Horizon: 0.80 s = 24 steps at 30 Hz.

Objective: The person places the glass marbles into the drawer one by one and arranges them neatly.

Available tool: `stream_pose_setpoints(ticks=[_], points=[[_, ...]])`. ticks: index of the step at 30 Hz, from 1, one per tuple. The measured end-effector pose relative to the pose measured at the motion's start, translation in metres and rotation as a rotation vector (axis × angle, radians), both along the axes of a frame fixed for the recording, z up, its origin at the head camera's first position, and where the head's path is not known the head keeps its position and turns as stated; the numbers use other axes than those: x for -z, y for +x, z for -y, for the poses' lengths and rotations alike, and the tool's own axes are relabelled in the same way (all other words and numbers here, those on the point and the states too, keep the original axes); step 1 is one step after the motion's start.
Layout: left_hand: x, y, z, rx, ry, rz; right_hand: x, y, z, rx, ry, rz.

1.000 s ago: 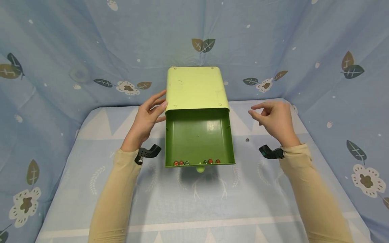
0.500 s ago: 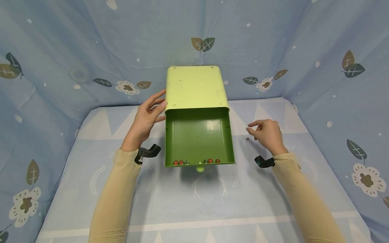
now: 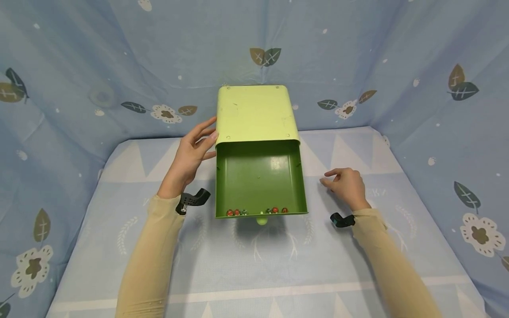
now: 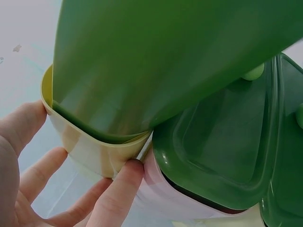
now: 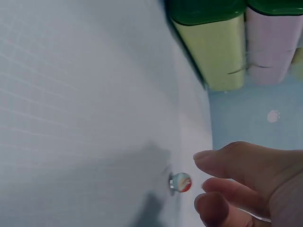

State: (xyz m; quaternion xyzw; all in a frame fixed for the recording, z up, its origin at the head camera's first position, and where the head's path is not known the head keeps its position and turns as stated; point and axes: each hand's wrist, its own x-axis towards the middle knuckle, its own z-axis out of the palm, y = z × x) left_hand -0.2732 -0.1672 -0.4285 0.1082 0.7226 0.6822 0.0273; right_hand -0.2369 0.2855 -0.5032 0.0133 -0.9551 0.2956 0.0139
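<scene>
A plastic drawer cabinet has a light-green top shell [image 3: 256,112]; its dark green top drawer [image 3: 260,181] is pulled out. Inside, along the drawer's front wall, lie several red marbles [image 3: 275,210] and clear greenish ones. My left hand [image 3: 187,157] touches the shell's left side with spread fingertips; the left wrist view shows the fingers [image 4: 116,194] against its outer wall. Right of the cabinet, my right hand [image 3: 347,187] is low over the table, thumb and fingers apart. Between its fingertips and the shadow in the right wrist view, a clear, red-streaked marble [image 5: 180,182] lies on the cloth, outside the fingers.
Below the pulled-out drawer are further shut drawers with dark green fronts [image 4: 218,142] and pink and yellow shells. The light-green knob [image 3: 261,221] sticks out in front. A pale blue patterned cloth [image 3: 246,269] covers the table; a blue curtain [image 3: 159,53] stands behind.
My right hand has come down and slightly left to the marble on the table, which it now hides in the head view. My left hand and the drawer have stayed put.
</scene>
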Motion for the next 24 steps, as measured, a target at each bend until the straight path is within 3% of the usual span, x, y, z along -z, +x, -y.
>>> stream_pose_setpoints(ticks=[24], points=[[-0.002, 0.001, 0.000, 0.008, 0.003, -0.007, 0.017, 0.003, -0.003, 0.011, -0.009, -0.015]])
